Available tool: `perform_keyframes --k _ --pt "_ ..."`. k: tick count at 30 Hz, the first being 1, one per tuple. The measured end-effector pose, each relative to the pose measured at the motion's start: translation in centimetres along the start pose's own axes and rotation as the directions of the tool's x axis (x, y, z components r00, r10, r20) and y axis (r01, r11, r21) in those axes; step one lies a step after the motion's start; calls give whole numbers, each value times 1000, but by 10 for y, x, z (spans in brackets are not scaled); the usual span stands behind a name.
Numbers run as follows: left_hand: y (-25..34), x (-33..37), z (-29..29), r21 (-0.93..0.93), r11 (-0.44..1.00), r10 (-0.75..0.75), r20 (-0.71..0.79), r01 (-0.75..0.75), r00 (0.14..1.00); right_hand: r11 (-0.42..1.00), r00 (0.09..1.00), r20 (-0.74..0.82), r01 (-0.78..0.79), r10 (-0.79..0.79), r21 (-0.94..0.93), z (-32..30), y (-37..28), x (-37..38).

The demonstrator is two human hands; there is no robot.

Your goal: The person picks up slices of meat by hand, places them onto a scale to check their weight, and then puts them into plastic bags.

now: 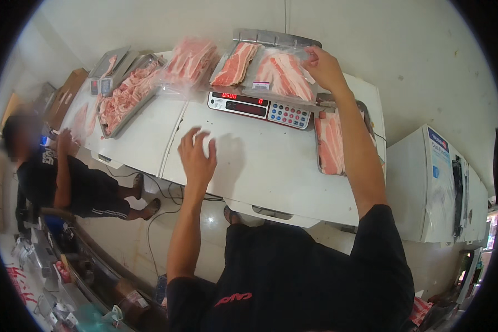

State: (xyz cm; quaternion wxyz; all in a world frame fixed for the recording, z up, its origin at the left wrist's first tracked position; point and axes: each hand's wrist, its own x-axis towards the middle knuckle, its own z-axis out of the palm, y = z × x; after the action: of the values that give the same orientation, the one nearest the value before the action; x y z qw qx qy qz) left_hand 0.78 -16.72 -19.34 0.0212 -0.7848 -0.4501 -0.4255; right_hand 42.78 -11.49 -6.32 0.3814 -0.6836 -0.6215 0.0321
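Observation:
My right hand [325, 67] reaches to the far edge of the table, its fingers closed at the upper right edge of a clear plastic bag of sliced pork belly [282, 72]. The bag has a small printed label and rests on the pan of a digital scale [258, 108] with lit red digits. Beside it on the same pan lies a loose stack of pork belly slices [237, 65]. My left hand [198, 157] hovers above the white table [260, 166] in front of the scale, empty, fingers apart and slightly curled.
A metal tray of pork belly slices [331, 141] sits under my right forearm. Left of the scale are bagged slices [189, 62], a tray of meat pieces [128, 95] and a second scale [106, 72]. Another person [55, 171] works at the left end. A white freezer [431, 185] stands right.

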Motion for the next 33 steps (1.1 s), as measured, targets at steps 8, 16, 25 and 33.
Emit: perform_keyframes --k 8,16,25,33 --pt "87 167 42 -3 797 549 419 -603 724 879 957 207 -85 203 -469 98 -18 25" --pt "78 203 60 -224 854 497 617 -469 611 917 888 433 -293 156 272 23 31 45" --pt "57 214 80 -251 892 449 588 -375 673 375 934 349 -349 72 859 -42 -23 2" --pt "36 373 -63 -503 864 262 416 -20 871 131 967 248 -254 57 958 -85 -9 -62"
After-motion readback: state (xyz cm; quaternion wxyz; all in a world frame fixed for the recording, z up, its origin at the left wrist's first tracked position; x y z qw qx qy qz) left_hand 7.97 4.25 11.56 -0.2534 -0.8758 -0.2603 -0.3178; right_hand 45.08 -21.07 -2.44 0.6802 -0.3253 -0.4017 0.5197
